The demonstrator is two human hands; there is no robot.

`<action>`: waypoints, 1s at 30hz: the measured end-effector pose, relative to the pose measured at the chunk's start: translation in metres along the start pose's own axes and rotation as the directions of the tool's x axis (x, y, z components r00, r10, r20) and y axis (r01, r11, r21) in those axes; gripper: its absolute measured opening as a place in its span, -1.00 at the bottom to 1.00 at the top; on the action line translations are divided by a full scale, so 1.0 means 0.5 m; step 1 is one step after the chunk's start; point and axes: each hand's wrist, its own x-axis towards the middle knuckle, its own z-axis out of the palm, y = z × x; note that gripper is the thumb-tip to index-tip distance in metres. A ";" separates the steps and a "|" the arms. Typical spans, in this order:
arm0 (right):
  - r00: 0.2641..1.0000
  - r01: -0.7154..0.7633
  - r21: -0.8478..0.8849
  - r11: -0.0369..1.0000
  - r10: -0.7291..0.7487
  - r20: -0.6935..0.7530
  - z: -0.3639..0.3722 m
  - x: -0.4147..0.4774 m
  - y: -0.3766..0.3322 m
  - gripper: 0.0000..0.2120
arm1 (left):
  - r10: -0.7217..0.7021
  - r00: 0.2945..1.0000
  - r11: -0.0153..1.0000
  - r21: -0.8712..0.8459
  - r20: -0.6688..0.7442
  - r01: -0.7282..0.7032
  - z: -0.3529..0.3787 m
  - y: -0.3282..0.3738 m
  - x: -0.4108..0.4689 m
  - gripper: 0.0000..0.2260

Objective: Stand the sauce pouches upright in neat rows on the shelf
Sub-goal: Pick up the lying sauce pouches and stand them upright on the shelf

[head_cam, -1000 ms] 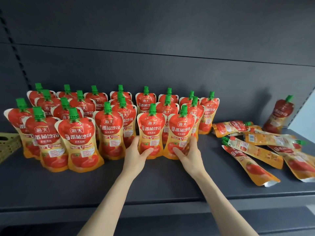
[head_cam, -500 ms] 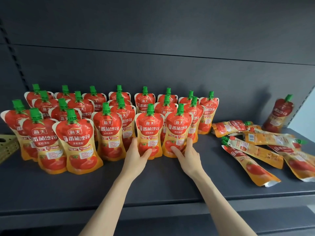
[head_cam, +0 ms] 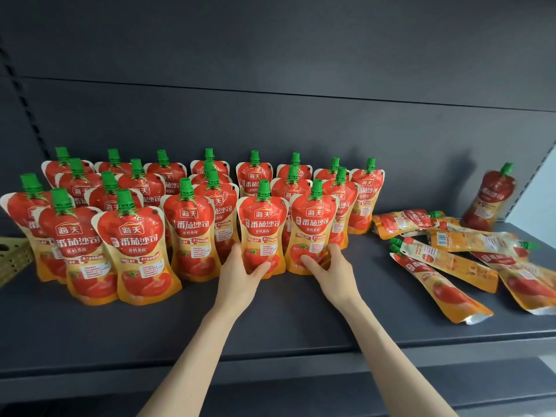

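Red-and-orange tomato sauce pouches with green caps stand upright in several rows on the dark grey shelf (head_cam: 270,323). My left hand (head_cam: 240,278) grips the base of one front-row pouch (head_cam: 262,224), thumb across its front. Beside it, my right hand (head_cam: 331,272) grips the base of the neighbouring pouch (head_cam: 313,224). Both pouches stand upright on the shelf, close together. Several pouches lie flat in a loose pile (head_cam: 445,266) at the right. One more pouch (head_cam: 490,197) leans against the back wall at the far right.
A yellow perforated bracket (head_cam: 12,257) juts in at the left edge. The shelf's back panel (head_cam: 270,121) rises right behind the last row. Bare shelf runs along the front edge, below my forearms.
Both hands have pushed their two pouches a little back towards the rows behind. The view has shifted slightly.
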 end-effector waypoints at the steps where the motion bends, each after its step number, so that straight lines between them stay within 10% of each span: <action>1: 1.000 -0.002 0.005 1.000 0.002 -0.013 -0.002 -0.001 0.000 -0.52 | 0.003 1.000 1.000 0.028 -0.013 -0.003 0.001 -0.004 -0.002 -0.52; 20: 0.970 0.147 -0.090 0.985 -0.161 -0.181 -0.231 -0.102 0.079 -0.83 | 0.288 0.955 0.951 0.137 -0.077 -0.276 0.143 0.121 -0.152 -0.81; 30: 0.978 0.189 -0.070 0.979 -0.195 -0.079 -0.484 -0.123 0.228 -0.89 | 0.176 0.983 0.983 0.055 -0.048 -0.173 0.431 0.260 -0.279 -0.83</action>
